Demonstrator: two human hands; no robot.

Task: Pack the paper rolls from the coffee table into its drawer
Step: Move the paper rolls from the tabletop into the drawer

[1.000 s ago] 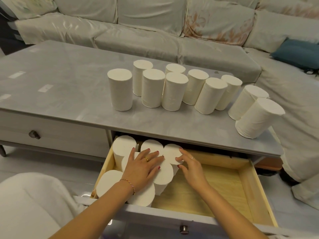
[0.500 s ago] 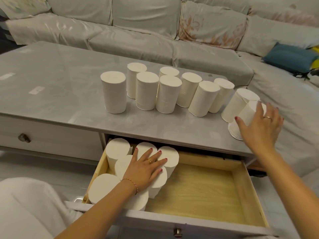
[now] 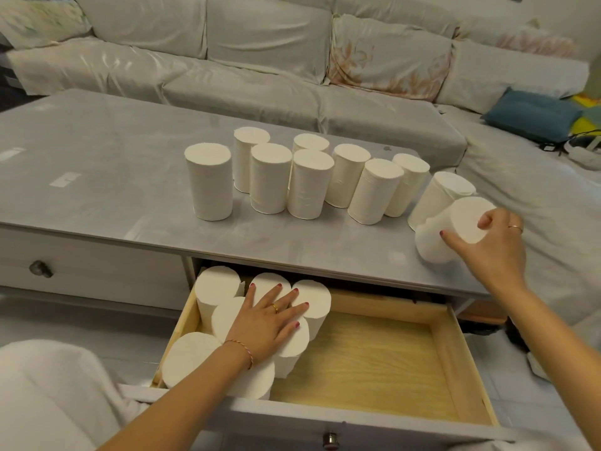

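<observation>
Several white paper rolls (image 3: 304, 183) stand upright on the grey coffee table (image 3: 113, 164). At the table's right front corner my right hand (image 3: 491, 252) grips the nearest roll (image 3: 452, 229), which tilts toward me. Below, the wooden drawer (image 3: 383, 359) is pulled open. Several rolls (image 3: 214, 284) stand packed in its left part. My left hand (image 3: 266, 323) lies flat on top of them, fingers spread. The drawer's right half shows bare wood.
A second drawer with a dark knob (image 3: 40, 268) is closed at the left. A grey sofa (image 3: 260, 76) wraps behind and to the right of the table, with a blue cushion (image 3: 530, 115) on it. My white-clad knee (image 3: 48, 395) is at bottom left.
My right hand left the drawer, reached up to the table's right corner and closed on the nearest roll, tilting it. The left hand stayed flat on the packed rolls.
</observation>
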